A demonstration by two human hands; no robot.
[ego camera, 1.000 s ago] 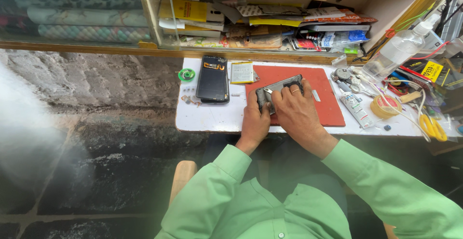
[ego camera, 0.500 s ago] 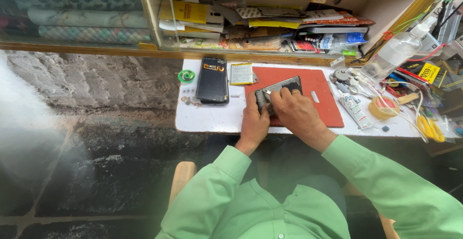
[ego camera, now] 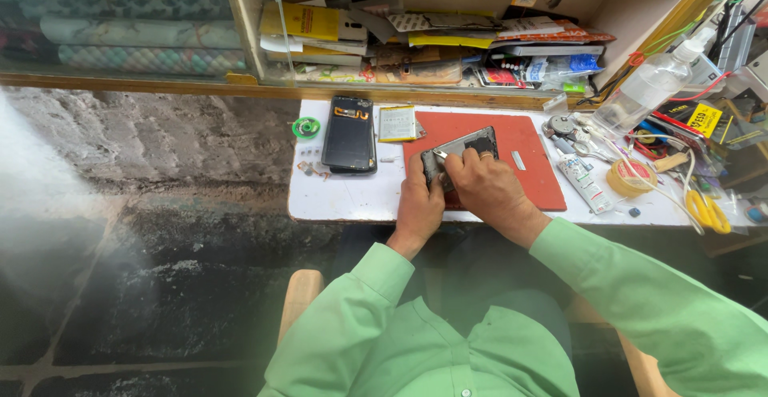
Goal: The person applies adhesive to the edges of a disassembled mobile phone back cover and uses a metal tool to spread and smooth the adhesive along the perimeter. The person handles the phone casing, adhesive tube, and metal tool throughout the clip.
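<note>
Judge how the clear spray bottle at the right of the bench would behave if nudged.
The spray bottle already lies tilted against clutter, so it would probably slide or roll. Clear plastic suggests it is light, and likely smooth to grip.

a small phone repair stall. an opened phone (ego camera: 350, 133), loose battery (ego camera: 398, 122) and red work mat (ego camera: 524, 157) crowd the bench (ego camera: 344, 197).

Yellow flat package (ego camera: 302, 21) on shelf; yellow label (ego camera: 705, 118) at right.
</note>
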